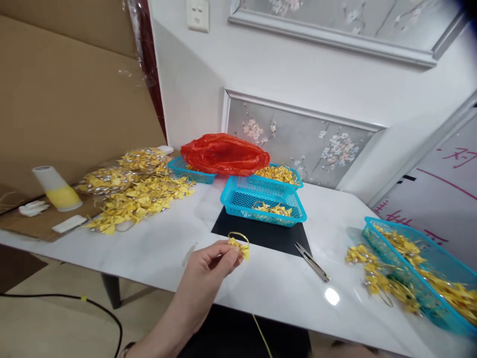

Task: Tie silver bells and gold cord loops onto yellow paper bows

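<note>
My left hand (pixel 212 268) pinches a small yellow ribbon piece (pixel 241 248) with a thin loop standing up from it, over the table's front part. My right hand is not in the picture; only a blurred bit of skin shows at the bottom edge. Beyond the held piece lies a black mat (pixel 261 234), with a blue basket (pixel 264 215) on its back part holding a few yellow pieces. Metal snips (pixel 313 262) lie across the mat's right edge. A thin yellow strand (pixel 262 334) hangs below the table edge.
Yellow pieces with silvery beads (pixel 139 201) are heaped at the left, beside a thread cone (pixel 57 189). A red plastic bag (pixel 225 155) rests on baskets at the back. Another blue basket (pixel 413 271) stands at the right, with loose yellow pieces (pixel 372 276) beside it.
</note>
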`<state>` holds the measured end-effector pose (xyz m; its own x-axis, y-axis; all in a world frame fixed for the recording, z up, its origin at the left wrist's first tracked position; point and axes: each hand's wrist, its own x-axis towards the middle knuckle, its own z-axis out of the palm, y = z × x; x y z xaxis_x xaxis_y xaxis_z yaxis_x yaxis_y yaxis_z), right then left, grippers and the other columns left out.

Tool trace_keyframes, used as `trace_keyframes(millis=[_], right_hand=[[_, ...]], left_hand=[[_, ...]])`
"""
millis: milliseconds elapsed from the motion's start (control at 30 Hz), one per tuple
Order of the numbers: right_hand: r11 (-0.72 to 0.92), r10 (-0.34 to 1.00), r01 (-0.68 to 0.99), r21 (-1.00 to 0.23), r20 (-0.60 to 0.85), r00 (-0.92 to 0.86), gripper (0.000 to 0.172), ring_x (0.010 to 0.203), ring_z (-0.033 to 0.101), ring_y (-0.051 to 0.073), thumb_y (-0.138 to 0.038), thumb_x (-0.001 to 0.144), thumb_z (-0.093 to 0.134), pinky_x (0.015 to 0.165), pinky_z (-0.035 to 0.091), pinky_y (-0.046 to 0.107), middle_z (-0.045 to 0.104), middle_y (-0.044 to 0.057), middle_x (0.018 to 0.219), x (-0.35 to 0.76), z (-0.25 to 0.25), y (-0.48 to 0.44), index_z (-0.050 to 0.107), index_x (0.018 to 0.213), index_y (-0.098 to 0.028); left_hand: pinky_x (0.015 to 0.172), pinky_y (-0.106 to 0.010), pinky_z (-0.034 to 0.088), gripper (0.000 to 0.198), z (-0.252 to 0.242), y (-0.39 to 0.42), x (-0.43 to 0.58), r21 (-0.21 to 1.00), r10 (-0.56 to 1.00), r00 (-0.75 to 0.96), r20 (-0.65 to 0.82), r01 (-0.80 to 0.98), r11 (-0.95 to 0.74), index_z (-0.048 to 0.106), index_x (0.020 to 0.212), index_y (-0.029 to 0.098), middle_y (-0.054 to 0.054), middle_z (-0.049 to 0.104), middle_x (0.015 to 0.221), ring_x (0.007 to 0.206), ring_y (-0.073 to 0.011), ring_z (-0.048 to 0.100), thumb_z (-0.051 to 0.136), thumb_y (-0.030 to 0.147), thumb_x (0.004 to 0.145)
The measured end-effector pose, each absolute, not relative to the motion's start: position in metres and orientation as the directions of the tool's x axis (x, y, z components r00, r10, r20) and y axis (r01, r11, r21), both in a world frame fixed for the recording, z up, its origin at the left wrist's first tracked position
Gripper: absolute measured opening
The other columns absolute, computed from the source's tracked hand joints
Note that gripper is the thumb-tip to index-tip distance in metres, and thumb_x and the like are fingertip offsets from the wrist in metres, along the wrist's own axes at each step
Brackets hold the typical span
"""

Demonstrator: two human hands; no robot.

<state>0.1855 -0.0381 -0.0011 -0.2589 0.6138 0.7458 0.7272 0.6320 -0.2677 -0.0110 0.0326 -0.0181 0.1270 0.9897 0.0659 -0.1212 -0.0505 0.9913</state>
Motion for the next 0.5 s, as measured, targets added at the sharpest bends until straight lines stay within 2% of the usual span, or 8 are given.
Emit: trace_keyframes(millis=[100,167,233,367,500], right_hand=[[0.636,0.644,0.679,-0.368,0.738,-0.203,0.016,0.061,0.064,0.012,-0.02,0.095,0.055,0.05,0.054,0.019,0.068,-0.001,0.077,0.163,-0.006,-0.034,0.067,0.099,-0.031],[0.649,0.645,0.598,-0.47,0.757,-0.106,0.019,0.062,0.065,0.011,-0.011,0.093,0.054,0.056,0.056,0.017,0.067,-0.001,0.074,0.15,-0.008,-0.028,0.067,0.095,-0.024],[0.65,0.629,0.552,-0.522,0.777,-0.005,0.019,0.07,0.066,0.011,-0.007,0.091,0.055,0.063,0.055,0.018,0.066,0.003,0.08,0.144,-0.01,-0.02,0.068,0.092,-0.02],[0.57,0.607,0.67,-0.475,0.793,0.046,0.019,0.07,0.06,0.012,-0.004,0.09,0.056,0.061,0.052,0.021,0.06,0.005,0.081,0.144,-0.018,-0.011,0.07,0.092,-0.017],[0.537,0.571,0.769,-0.347,0.82,-0.029,0.022,0.068,0.055,0.015,0.0,0.09,0.052,0.06,0.049,0.026,0.058,0.005,0.075,0.148,-0.025,-0.012,0.07,0.094,-0.014]], left_hand=[[0.072,-0.024,0.047,0.02,-0.01,0.023,-0.005,0.991,0.975,0.193,0.113,-0.099,-0.095,0.072,0.069,0.019,-0.001,0.066,0.078,0.076,-0.0158,0.058,0.069,0.032,0.083],[0.073,-0.023,0.047,0.016,-0.005,0.018,-0.004,0.988,0.96,0.238,0.151,-0.073,-0.137,0.071,0.071,0.02,0.0,0.066,0.079,0.077,-0.0156,0.058,0.068,0.03,0.084],[0.074,-0.023,0.046,0.015,-0.003,0.015,-0.005,0.986,0.944,0.285,0.165,-0.046,-0.158,0.071,0.075,0.021,0.0,0.065,0.08,0.079,-0.0159,0.058,0.066,0.029,0.086],[0.072,-0.023,0.045,0.019,-0.007,0.014,-0.008,0.991,0.934,0.333,0.13,-0.022,-0.13,0.069,0.078,0.022,0.0,0.062,0.079,0.077,-0.0154,0.055,0.059,0.031,0.091],[0.072,-0.024,0.045,0.02,-0.013,0.014,-0.009,0.994,0.932,0.346,0.107,-0.029,-0.103,0.068,0.077,0.021,0.0,0.062,0.081,0.078,-0.0156,0.054,0.06,0.033,0.091]])
